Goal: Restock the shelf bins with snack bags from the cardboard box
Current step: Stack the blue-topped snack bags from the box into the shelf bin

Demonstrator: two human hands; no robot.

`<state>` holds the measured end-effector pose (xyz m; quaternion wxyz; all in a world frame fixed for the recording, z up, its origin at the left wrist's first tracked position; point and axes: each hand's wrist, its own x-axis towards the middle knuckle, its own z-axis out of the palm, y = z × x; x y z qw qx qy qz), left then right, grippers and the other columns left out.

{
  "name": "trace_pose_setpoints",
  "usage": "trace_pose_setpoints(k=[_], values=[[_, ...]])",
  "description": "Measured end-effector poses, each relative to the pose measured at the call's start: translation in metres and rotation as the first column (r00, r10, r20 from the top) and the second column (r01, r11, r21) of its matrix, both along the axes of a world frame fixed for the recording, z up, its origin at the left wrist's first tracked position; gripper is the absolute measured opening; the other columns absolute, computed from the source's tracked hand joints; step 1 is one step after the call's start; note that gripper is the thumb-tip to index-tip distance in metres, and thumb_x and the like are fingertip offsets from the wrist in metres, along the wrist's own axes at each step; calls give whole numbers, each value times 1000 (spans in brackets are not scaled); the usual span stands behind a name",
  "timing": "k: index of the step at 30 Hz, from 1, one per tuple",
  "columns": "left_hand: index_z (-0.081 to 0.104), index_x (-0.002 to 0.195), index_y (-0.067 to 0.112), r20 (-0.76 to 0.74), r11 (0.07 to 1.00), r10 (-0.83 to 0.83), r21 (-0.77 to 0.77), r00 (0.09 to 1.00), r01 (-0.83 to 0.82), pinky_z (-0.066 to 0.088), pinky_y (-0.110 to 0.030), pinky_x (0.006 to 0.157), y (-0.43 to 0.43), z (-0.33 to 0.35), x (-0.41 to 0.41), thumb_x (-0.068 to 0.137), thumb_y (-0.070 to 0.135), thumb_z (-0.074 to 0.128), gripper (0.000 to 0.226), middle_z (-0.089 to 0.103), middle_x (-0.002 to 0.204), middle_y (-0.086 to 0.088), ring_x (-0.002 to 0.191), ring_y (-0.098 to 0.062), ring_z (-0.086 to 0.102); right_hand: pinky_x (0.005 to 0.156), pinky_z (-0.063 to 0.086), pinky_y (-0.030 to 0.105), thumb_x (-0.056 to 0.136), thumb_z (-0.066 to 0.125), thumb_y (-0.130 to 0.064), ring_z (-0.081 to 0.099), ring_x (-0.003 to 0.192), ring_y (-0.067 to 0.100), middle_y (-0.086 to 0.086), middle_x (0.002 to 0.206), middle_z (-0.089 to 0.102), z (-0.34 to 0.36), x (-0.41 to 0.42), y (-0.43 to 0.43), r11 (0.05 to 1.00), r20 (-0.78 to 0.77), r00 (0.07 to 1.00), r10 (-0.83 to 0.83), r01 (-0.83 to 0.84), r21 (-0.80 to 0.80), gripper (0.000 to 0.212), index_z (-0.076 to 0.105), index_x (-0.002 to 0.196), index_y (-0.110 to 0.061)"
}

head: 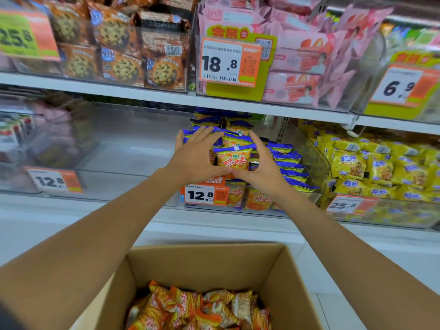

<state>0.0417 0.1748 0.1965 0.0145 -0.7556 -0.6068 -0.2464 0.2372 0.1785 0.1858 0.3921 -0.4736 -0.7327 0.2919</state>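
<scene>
Both hands bracket the snack bags (234, 160) standing in the clear bin (320, 163), apparently squaring the row so it stays upright; the left hand (197, 158) and right hand (262, 163) press straight, unclenched fingers on either flank, thumbs meeting beneath the front bag. The bags between the fingers are glossy, crinkled pillows, orange with blue crimped tops; more lie loose in the matte cardboard box (292, 270), well below the wrists.
</scene>
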Motion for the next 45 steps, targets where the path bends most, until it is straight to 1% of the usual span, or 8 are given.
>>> trace_pose_setpoints(k=[6, 11, 16, 20, 24, 34, 37, 45], values=[[53, 130, 31, 123, 985, 8, 168, 992, -29, 14, -40, 116, -7, 12, 7, 76, 57, 73, 64, 49, 141, 8, 134, -13, 37, 79, 40, 5, 83, 76, -25, 45, 114, 7, -4, 134, 40, 7, 1, -10, 988, 2, 992, -124, 123, 93, 65, 42, 138, -30], [59, 125, 33, 157, 987, 31, 151, 987, -55, 22, -42, 111, 1, 12, 13, 83, 47, 71, 46, 60, 131, 8, 129, -16, 44, 51, 46, 9, 86, 72, -15, 58, 76, 4, -1, 119, 54, 17, -6, 2, 976, -142, 970, -195, 178, -124, 50, 45, 128, -17], [49, 141, 34, 53, 997, 16, 75, 998, -20, 17, -45, 116, 11, -3, -2, 89, 48, 63, 56, 47, 147, 5, 140, -17, 34, 70, 58, 26, 88, 68, -7, 63, 89, 15, 6, 124, 52, 22, -7, 15, 966, -71, 997, 5, -23, -258, 47, 47, 127, -22], [36, 148, 33, 25, 999, -17, 28, 1000, 16, 8, -47, 120, 8, -7, -2, 91, 46, 60, 63, 38, 154, 6, 144, -15, 26, 72, 55, 17, 93, 63, -12, 56, 95, 4, -2, 133, 42, 11, -4, 12, 988, 57, 995, 77, -68, -138, 48, 42, 134, -24], [42, 145, 30, 152, 999, -22, 40, 988, 16, 13, -49, 120, 5, -3, -2, 87, 33, 64, 61, 47, 148, 3, 140, -16, 35, 100, 46, 38, 84, 73, -14, 48, 120, 19, 2, 132, 45, 0, -3, 15, 994, 15, 996, -91, 90, 62, 42, 53, 119, -25], [50, 140, 25, 107, 997, 2, 73, 994, -10, 19, -44, 119, 7, -6, -2, 89, 28, 63, 53, 51, 145, 2, 137, -18, 39, 89, 47, 22, 91, 63, -9, 56, 102, 16, -1, 130, 43, -1, -11, 2, 939, 322, 944, -72, -44, 340, 33, 58, 122, -18], [51, 138, 25, 134, 996, 20, 86, 991, -32, 18, -47, 119, 5, -4, 0, 87, 27, 64, 53, 52, 142, 1, 135, -18, 40, 92, 38, 9, 88, 67, -9, 49, 113, 13, -2, 131, 42, 5, -7, 1, 970, 260, 965, -43, -22, 242, 35, 59, 120, -21], [56, 132, 24, 128, 969, 62, 229, 990, -90, 19, -42, 117, -9, -5, 4, 87, 23, 64, 45, 52, 140, 1, 134, -18, 39, 109, 33, 32, 83, 72, -13, 36, 130, 17, -1, 133, 46, 6, -7, -10, 932, 87, 980, -178, 139, 335, 27, 68, 107, -24]])
